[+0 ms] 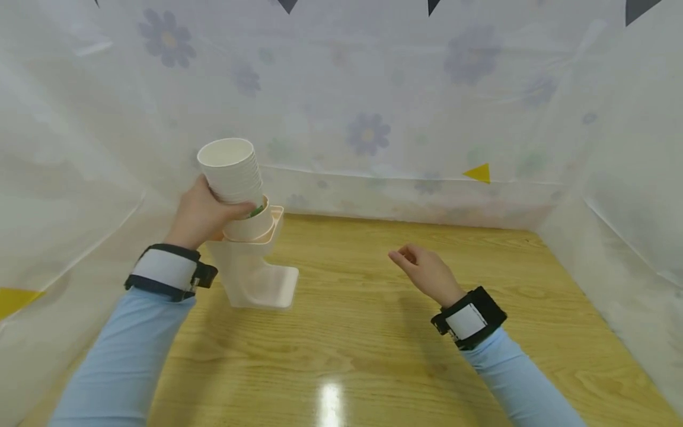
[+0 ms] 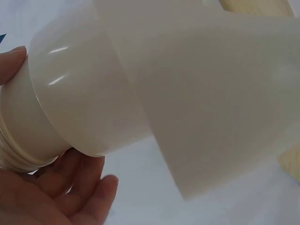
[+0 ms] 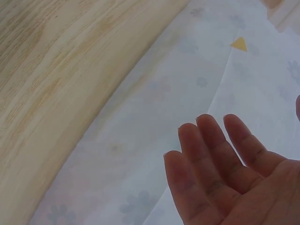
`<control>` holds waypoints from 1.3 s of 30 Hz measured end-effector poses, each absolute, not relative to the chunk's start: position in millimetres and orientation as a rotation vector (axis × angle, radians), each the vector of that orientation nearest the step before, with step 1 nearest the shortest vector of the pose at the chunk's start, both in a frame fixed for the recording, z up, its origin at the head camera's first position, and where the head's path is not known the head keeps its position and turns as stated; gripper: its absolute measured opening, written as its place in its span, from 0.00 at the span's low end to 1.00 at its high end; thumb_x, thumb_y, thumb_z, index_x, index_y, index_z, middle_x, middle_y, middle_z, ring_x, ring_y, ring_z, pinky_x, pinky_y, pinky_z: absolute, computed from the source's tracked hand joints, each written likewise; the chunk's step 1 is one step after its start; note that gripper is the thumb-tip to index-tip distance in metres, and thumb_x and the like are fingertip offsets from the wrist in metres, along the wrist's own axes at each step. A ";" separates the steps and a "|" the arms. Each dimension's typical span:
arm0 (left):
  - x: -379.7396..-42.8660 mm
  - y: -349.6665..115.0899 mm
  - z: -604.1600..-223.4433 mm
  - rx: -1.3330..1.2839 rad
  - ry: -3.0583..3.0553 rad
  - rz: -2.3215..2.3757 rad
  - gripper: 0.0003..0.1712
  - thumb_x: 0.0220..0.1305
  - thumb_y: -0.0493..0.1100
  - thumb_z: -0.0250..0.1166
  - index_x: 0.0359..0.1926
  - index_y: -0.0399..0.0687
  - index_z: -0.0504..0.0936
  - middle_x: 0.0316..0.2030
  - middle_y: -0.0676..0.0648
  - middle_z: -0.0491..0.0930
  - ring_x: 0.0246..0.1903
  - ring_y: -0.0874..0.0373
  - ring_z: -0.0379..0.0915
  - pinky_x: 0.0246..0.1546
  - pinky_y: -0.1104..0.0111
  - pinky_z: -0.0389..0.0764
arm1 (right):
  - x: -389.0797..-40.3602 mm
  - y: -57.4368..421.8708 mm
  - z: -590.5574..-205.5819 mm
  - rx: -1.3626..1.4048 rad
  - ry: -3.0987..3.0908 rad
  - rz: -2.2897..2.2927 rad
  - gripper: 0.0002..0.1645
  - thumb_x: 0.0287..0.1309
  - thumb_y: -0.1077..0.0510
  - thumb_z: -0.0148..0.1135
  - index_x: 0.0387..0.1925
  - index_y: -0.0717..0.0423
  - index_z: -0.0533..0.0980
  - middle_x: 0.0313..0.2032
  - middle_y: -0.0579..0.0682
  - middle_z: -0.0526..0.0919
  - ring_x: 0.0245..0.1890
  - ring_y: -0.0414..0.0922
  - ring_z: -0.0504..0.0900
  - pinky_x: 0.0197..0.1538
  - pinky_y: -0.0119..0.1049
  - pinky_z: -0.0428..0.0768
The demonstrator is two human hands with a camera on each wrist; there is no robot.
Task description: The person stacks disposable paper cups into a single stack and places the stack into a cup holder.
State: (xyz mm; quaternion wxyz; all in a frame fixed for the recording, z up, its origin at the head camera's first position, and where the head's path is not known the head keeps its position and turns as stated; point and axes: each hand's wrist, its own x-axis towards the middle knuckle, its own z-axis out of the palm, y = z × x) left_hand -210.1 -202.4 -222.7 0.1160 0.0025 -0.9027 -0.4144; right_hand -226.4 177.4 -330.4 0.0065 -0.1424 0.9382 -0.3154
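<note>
My left hand grips a stack of nested white cups, mouths upward and slightly tilted. The stack's lower end stands at the round collar of a cream plastic stand. In the left wrist view, the cups enter the stand's collar, thumb and fingers around them. Something small and green shows at the collar's rim. Well to the right, my right hand hovers above the table, fingers loosely bent. The right wrist view shows that hand with nothing in it.
The wood-grain table is enclosed by pale flowered sheeting at the back and both sides. A yellow triangle marks the back sheet. The stand's foot extends rightward along the tabletop.
</note>
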 end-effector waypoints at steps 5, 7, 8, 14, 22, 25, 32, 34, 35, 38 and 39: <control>-209.7 -202.1 -224.8 0.018 -2.665 -1.201 0.53 0.48 0.56 0.71 0.68 0.41 0.52 0.61 0.36 0.66 0.57 0.42 0.66 0.55 0.47 0.70 | -226.3 178.3 -330.1 -0.445 2.938 -0.991 0.34 0.64 0.33 0.43 0.51 0.56 0.74 0.46 0.56 0.81 0.44 0.51 0.79 0.46 0.49 0.76; -209.5 -202.3 -225.4 0.017 -2.661 -1.204 0.53 0.49 0.56 0.71 0.68 0.41 0.52 0.61 0.37 0.65 0.57 0.42 0.66 0.56 0.47 0.69 | -226.3 178.5 -330.0 -0.445 2.939 -0.995 0.34 0.64 0.33 0.42 0.51 0.56 0.74 0.46 0.56 0.81 0.44 0.51 0.79 0.46 0.49 0.76; -209.1 -202.2 -225.5 0.017 -2.659 -1.205 0.53 0.49 0.56 0.71 0.68 0.41 0.52 0.61 0.36 0.65 0.57 0.42 0.66 0.55 0.47 0.70 | -226.4 178.5 -330.0 -0.443 2.938 -0.995 0.34 0.64 0.33 0.43 0.51 0.56 0.74 0.46 0.56 0.81 0.44 0.51 0.79 0.46 0.49 0.76; -207.8 -201.3 -227.3 0.027 -2.680 -1.143 0.52 0.48 0.60 0.70 0.66 0.40 0.55 0.56 0.35 0.69 0.51 0.42 0.70 0.37 0.56 0.78 | -227.4 177.3 -329.6 -0.445 2.939 -0.986 0.35 0.63 0.31 0.42 0.51 0.55 0.74 0.45 0.56 0.81 0.44 0.51 0.79 0.45 0.49 0.76; -212.0 -198.8 -234.6 -0.031 -2.669 -1.095 0.46 0.50 0.54 0.71 0.63 0.36 0.60 0.54 0.34 0.71 0.53 0.40 0.69 0.52 0.48 0.71 | -227.0 176.9 -328.8 -0.451 2.941 -0.992 0.33 0.64 0.33 0.43 0.51 0.55 0.74 0.45 0.56 0.81 0.43 0.50 0.79 0.44 0.48 0.76; -212.8 -198.7 -239.2 -0.084 -2.641 -1.100 0.42 0.51 0.53 0.70 0.61 0.36 0.63 0.52 0.34 0.73 0.52 0.40 0.71 0.52 0.47 0.71 | -227.0 177.6 -329.1 -0.449 2.942 -0.991 0.33 0.64 0.33 0.43 0.51 0.55 0.74 0.45 0.55 0.81 0.44 0.51 0.79 0.45 0.48 0.76; -214.8 -198.1 -249.6 -0.167 -2.620 -1.196 0.42 0.56 0.56 0.66 0.63 0.38 0.60 0.55 0.36 0.71 0.53 0.42 0.70 0.53 0.48 0.72 | -226.8 178.7 -329.3 -0.447 2.945 -0.983 0.33 0.65 0.33 0.43 0.50 0.55 0.74 0.44 0.55 0.81 0.43 0.50 0.79 0.44 0.47 0.76; -215.3 -196.3 -249.6 -0.149 -2.598 -1.229 0.43 0.56 0.56 0.66 0.63 0.38 0.59 0.55 0.35 0.70 0.54 0.41 0.70 0.54 0.48 0.71 | -226.5 179.2 -329.1 -0.447 2.945 -0.982 0.32 0.65 0.34 0.43 0.50 0.55 0.74 0.44 0.55 0.81 0.43 0.50 0.79 0.43 0.46 0.76; -214.9 -195.2 -248.8 -0.126 -2.583 -1.247 0.44 0.56 0.56 0.66 0.64 0.37 0.58 0.56 0.35 0.68 0.55 0.41 0.68 0.55 0.48 0.70 | -226.4 179.5 -329.0 -0.447 2.945 -0.980 0.32 0.65 0.34 0.43 0.50 0.55 0.74 0.44 0.55 0.81 0.42 0.50 0.79 0.43 0.46 0.76; -214.5 -192.9 -243.1 -0.050 -2.530 -1.310 0.49 0.55 0.57 0.66 0.66 0.36 0.52 0.60 0.34 0.63 0.58 0.41 0.63 0.59 0.48 0.66 | -226.4 179.8 -329.0 -0.449 2.945 -0.979 0.31 0.65 0.35 0.44 0.51 0.55 0.74 0.44 0.55 0.81 0.42 0.49 0.79 0.43 0.46 0.76; -214.5 -192.2 -240.6 -0.025 -2.511 -1.331 0.51 0.55 0.58 0.66 0.67 0.36 0.50 0.61 0.34 0.61 0.59 0.42 0.62 0.60 0.48 0.64 | -226.5 179.9 -329.0 -0.450 2.946 -0.978 0.31 0.65 0.35 0.44 0.51 0.55 0.74 0.44 0.55 0.81 0.42 0.49 0.79 0.43 0.46 0.76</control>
